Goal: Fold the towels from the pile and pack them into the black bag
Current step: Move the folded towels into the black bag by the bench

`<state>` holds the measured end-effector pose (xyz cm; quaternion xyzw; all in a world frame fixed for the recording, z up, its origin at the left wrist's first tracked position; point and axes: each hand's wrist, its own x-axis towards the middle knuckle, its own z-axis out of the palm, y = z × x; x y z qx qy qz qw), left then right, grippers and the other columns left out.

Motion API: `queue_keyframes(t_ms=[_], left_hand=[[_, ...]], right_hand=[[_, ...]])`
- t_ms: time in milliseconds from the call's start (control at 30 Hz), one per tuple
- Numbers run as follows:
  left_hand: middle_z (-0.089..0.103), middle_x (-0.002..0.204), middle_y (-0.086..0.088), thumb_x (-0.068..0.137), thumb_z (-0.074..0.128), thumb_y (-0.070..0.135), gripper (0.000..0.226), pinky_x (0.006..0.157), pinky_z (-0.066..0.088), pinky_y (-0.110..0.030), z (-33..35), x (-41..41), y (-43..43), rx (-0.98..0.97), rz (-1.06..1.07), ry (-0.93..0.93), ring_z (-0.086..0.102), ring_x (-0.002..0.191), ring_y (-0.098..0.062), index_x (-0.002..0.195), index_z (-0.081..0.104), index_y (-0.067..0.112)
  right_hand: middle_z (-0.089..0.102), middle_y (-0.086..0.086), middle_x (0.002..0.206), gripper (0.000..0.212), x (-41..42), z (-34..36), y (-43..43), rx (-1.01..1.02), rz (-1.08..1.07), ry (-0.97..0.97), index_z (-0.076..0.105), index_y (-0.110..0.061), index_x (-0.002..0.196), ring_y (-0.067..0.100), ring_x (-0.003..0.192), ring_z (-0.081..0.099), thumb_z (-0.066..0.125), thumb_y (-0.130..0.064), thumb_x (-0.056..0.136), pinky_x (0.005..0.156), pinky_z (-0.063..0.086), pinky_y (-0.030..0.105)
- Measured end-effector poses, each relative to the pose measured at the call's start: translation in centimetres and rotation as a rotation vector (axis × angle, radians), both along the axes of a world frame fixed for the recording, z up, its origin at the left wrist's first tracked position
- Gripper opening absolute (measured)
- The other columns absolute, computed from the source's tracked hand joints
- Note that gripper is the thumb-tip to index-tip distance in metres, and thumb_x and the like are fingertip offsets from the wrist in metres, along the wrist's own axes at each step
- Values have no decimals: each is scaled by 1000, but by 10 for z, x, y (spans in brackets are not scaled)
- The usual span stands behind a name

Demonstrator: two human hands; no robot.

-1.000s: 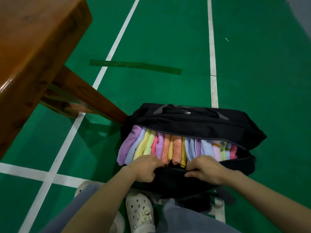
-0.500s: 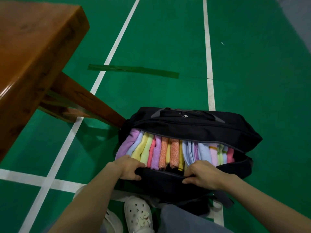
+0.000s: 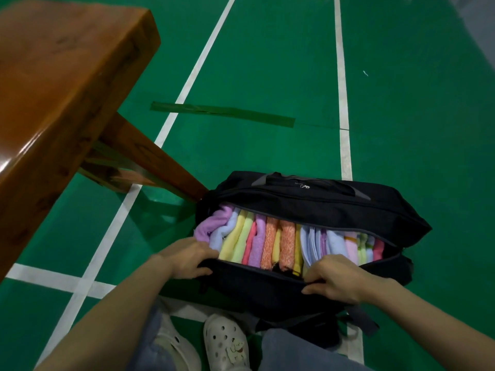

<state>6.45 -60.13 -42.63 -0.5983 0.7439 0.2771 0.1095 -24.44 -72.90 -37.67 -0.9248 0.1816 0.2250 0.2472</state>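
Note:
The black bag lies open on the green floor in front of me. A tight row of folded towels stands on edge inside it, in purple, yellow, pink, orange, pale blue and red. My left hand grips the near rim of the bag at its left end, fingers curled over the edge beside the purple towel. My right hand pinches the same near rim further right, in front of the pale blue towels. The far flap of the bag leans over the towels' upper ends and hides them.
A brown wooden bench fills the left side, and its slanted leg ends right by the bag's left corner. White court lines and a strip of dark green tape cross the floor. My white clogs stand just below the bag.
My left hand has slid left along the near rim, from the middle to the left end by the purple towel. My right hand keeps its hold on the rim.

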Motion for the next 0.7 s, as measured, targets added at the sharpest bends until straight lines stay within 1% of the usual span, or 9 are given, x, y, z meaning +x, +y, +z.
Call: queue_keyframes(t_ms=[133,167,233,267,367,467,533,633,700], left_hand=[[63,103,4,89,52,44,25,89,42,-34,4,9,-7,-52,-127,-118,55,95,-18,106,56,26],[64,96,4,88,54,41,20,86,41,-31,8,11,-8,-134,-177,-135,57,90,-17,100,59,25],[62,72,6,81,56,34,10,71,34,-22,14,14,-7,-342,-271,-143,58,68,-14,79,61,25],[59,64,8,78,54,31,9,65,30,-24,17,13,-5,-445,-332,-131,57,60,-14,72,60,26],[59,61,8,76,47,22,16,61,26,-25,21,7,0,-636,-386,-97,54,56,-14,68,61,23],[59,66,12,82,48,34,15,63,27,-22,17,14,7,-544,-253,-16,54,61,-11,73,58,28],[58,72,15,83,50,46,16,67,26,-20,15,22,3,-404,-184,-49,54,68,-7,77,53,31],[56,116,13,91,42,55,33,90,26,-23,20,28,-4,-94,-129,-201,50,105,-8,113,51,31],[50,129,15,92,42,54,40,93,25,-25,20,33,-10,20,-154,-255,44,115,-7,124,46,31]], right_hand=[[49,-1,66,32,-2,-2,-3,37,-43,17,50,-20,69,11,63,42,52,-43,92,63,33,26],[49,-3,64,31,-2,-2,-4,59,-64,18,51,-21,69,11,61,42,53,-43,91,64,34,26],[49,-6,61,29,-3,-3,-10,76,-115,8,57,-21,72,7,59,45,55,-43,91,63,35,22],[49,-8,59,29,-6,-3,-15,71,-141,-1,59,-22,71,6,58,46,55,-43,90,61,34,19],[50,-7,58,33,-16,-1,-22,45,-172,-36,53,-26,63,8,63,49,56,-46,89,58,32,18],[61,-3,73,29,-17,-1,-13,25,-116,-101,63,-21,79,10,74,55,53,-46,90,63,36,18],[65,-1,83,30,-19,-4,-6,23,-108,-143,64,-20,83,11,79,56,53,-46,91,69,38,21],[63,-1,79,31,-23,-8,-5,43,-131,-131,61,-20,79,11,75,55,52,-47,90,67,37,19],[58,-2,72,31,-22,-9,-8,71,-138,-97,58,-21,77,10,70,52,53,-47,90,61,33,14]])
